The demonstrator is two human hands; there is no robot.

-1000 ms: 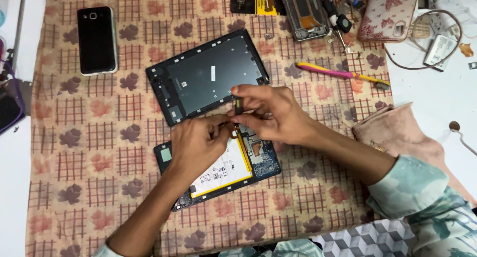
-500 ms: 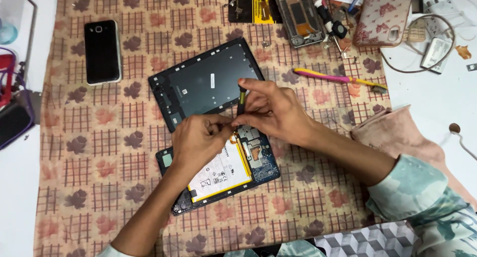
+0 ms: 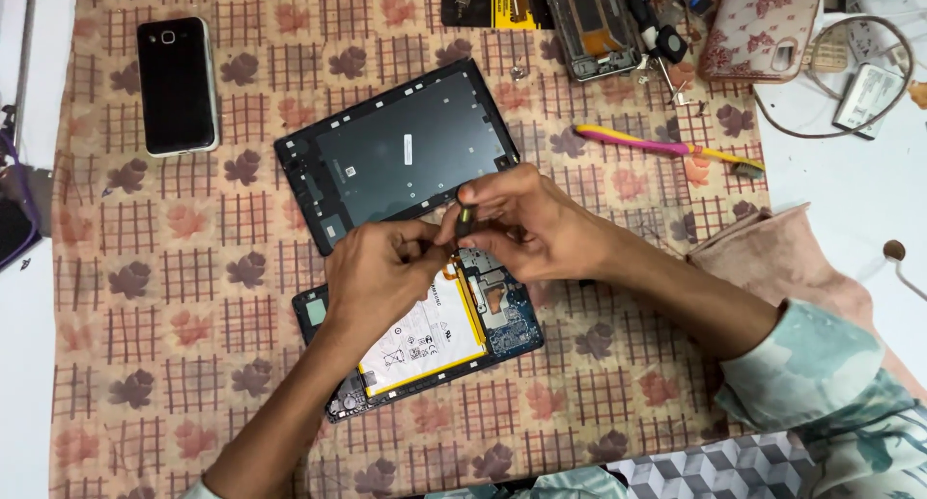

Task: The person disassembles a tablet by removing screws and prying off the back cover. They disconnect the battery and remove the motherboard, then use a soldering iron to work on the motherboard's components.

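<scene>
Checked leaf-print cloth (image 3: 145,296) over white table (image 3: 840,185), opened tablet (image 3: 435,340), black phone (image 3: 177,86)

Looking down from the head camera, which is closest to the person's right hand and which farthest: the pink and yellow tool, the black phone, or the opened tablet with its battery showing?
From the right hand:
1. Opened tablet, right beneath it.
2. Pink and yellow tool, up to the right.
3. Black phone, far upper left of the cloth.

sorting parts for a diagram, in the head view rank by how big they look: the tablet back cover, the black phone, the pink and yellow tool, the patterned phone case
1. tablet back cover
2. black phone
3. patterned phone case, partly cut off by the frame edge, so nearly level with the phone
4. pink and yellow tool, long but thin
</scene>
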